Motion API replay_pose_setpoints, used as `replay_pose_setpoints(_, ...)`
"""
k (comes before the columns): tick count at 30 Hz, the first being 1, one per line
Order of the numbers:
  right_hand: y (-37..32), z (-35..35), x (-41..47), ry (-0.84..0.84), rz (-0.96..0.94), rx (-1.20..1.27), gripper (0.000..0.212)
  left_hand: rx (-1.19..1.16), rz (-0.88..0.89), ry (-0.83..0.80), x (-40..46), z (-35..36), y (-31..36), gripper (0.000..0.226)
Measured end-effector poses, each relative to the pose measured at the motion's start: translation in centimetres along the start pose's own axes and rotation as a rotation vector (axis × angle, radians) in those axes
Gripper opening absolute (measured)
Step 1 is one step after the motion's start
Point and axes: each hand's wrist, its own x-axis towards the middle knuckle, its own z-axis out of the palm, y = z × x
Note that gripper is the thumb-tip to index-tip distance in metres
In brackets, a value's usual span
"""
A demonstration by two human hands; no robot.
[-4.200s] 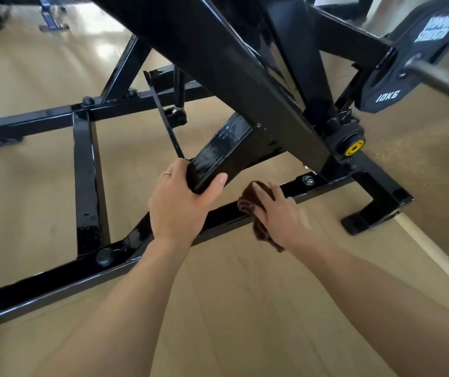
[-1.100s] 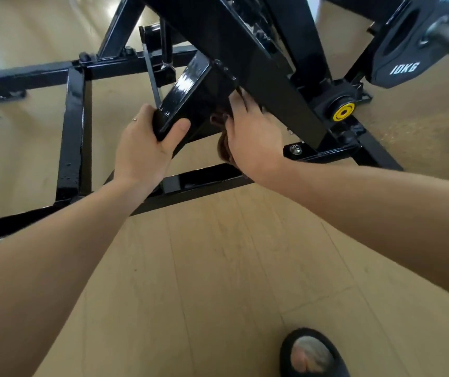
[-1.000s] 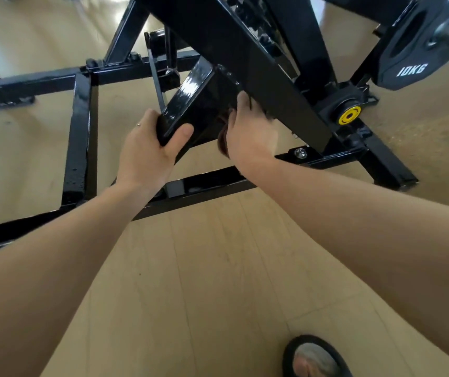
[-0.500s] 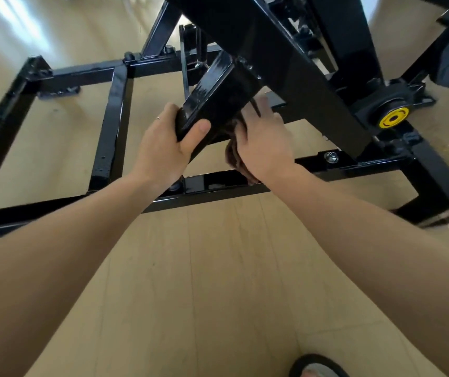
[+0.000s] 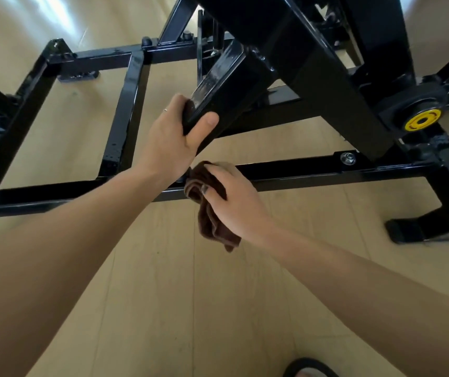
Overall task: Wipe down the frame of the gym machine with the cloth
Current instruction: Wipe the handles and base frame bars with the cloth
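Note:
The black steel frame of the gym machine point(image 5: 299, 172) fills the upper half of the view, with low floor rails and slanted beams rising from them. My left hand point(image 5: 171, 140) grips the free lower end of a slanted square bar point(image 5: 218, 83), thumb across its face. My right hand point(image 5: 231, 197) holds a bunched brown cloth point(image 5: 212, 221) against the near horizontal floor rail, just below the left hand. Part of the cloth hangs down toward the floor.
A yellow-centred pivot hub point(image 5: 421, 121) sits at the right on the frame, with a bolt point(image 5: 348, 158) on the near rail beside it. A frame foot point(image 5: 419, 229) rests on the wooden floor at right. My sandalled foot point(image 5: 307, 370) shows at the bottom edge.
My right hand with the cloth has come down from the slanted bar's underside to the near floor rail. The left hand keeps its grip on the bar end. The view has shifted.

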Motion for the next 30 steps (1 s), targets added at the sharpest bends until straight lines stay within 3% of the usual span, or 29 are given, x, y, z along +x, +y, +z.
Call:
replay_pose_setpoints(3,-0.2,-0.3,-0.1,-0.064,0.389,0.658,0.029,0.023,-0.069,-0.051,0.0,-0.4,0.1,0.045)
replay_pose_setpoints(6,-1.6,-1.0,0.5,-0.107,0.62,1.07,0.031,0.212,-0.074,-0.021,-1.0,-1.3,-0.5,0.073)
replay_pose_setpoints(8,-2.7,-1.0,0.4,-0.171,0.668,1.182,0.039,0.222,-0.116,0.087,-2.9,-2.2,-0.8,0.074)
replay_pose_setpoints(10,-3.7,-0.9,-0.5,-0.226,0.682,1.272,0.039,0.055,-0.359,0.088,-5.1,-3.3,-1.2,0.068)
replay_pose_setpoints(13,-5.7,-0.7,-2.0,-0.353,0.631,1.393,0.044,-0.309,-0.719,-0.261,-7.5,-4.1,-1.3,0.077)
replay_pose_setpoints(15,-7.3,-0.7,-2.4,-0.436,0.603,1.428,0.04,-0.515,-0.764,-0.428,-8.6,-4.7,-1.1,0.062)
replay_pose_setpoints(19,-9.6,-0.8,-1.2,-0.476,0.594,1.53,0.031,-0.664,-0.701,-0.46,-8.2,-7.3,-1.5,0.049)
replay_pose_setpoints(21,-10.0,-0.8,-0.7,-0.458,0.581,1.524,0.038,-0.64,-0.679,-0.403,-7.0,-8.6,-1.6,0.045)
replay_pose_setpoints(25,-9.8,-1.7,-0.7,-0.41,0.56,1.417,0.031,-0.683,-0.701,-0.176,-4.6,-9.0,-0.9,0.046)
replay_pose_setpoints(28,-8.9,-2.8,-0.3,-0.282,0.553,1.305,0.036,-0.754,-0.558,0.092,-3.1,-8.8,0.0,0.034)
replay_pose_setpoints(30,-8.3,-3.6,0.6,-0.126,0.6,1.182,0.024,-0.652,-0.416,0.25,-1.9,-9.2,0.6,0.019)
